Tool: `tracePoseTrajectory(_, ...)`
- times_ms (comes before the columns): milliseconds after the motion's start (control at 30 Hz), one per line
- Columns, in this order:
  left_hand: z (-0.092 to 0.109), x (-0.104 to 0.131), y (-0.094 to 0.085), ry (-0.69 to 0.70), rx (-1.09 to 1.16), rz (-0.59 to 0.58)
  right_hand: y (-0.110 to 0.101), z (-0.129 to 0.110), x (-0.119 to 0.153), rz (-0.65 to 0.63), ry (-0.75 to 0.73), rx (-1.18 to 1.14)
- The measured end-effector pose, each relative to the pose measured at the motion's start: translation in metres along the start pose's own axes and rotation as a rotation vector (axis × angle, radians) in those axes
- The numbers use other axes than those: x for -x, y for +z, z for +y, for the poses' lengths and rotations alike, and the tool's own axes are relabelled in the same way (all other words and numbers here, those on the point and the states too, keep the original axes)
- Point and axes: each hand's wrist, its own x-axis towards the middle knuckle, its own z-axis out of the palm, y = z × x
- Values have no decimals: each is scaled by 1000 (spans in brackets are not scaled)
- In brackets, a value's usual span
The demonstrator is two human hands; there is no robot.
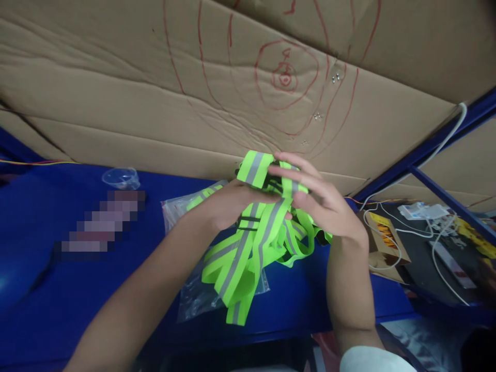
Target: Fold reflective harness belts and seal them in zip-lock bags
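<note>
A bundle of neon-green reflective straps (267,243) with a grey centre stripe and black slide buckles hangs in loose loops above the blue table. My left hand (250,195) is closed on the upper part of the bundle, its fingers mostly hidden behind the folds. My right hand (325,201) comes in from the right, its thumb and fingers around the folded strap end at the top. Beneath the bundle lies a clear plastic bag (205,294), with more green strap (203,196) showing by my left forearm.
A blue table (155,299) runs under my arms, with a clear plastic piece (121,178) and a blurred-out item (104,222) at left. Behind stands a cardboard sheet (116,103) with red rings. At right are a cardboard box (387,248), white cables (401,243) and a blue frame (449,196).
</note>
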Motion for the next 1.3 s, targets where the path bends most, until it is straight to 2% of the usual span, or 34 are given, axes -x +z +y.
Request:
tracePoseTrajectory(100,1,3,4,35,-53,33,7,2,1,147,117,-152)
tracePoseTrajectory(233,1,6,6,-19,-140,149,10,8,1,92,243,-358)
tracePoseTrajectory(333,-2,6,5,-4,-122,133,10,12,-1,121,296,-472)
tracePoseTrajectory(533,-4,-3,5,10,70,-75,14,14,-6,338,269,-316)
tracePoseTrajectory(733,-2,-7,8,76,190,-167,17,6,-6,637,118,-126)
tracePoseTrajectory(800,-3,-7,10,82,165,-147,19,6,-7,679,56,-68)
tracePoseTrajectory(1033,3,-7,9,140,160,15,28,20,-12,482,-123,120)
tracePoseTrajectory(1167,14,-3,3,151,149,49,22,17,-12,189,-110,79)
tracePoseTrajectory(1233,19,0,1,142,158,36,19,15,-12,187,-57,-5)
tracePoseTrajectory(1300,22,3,1,171,174,45,18,16,-12,306,5,-90)
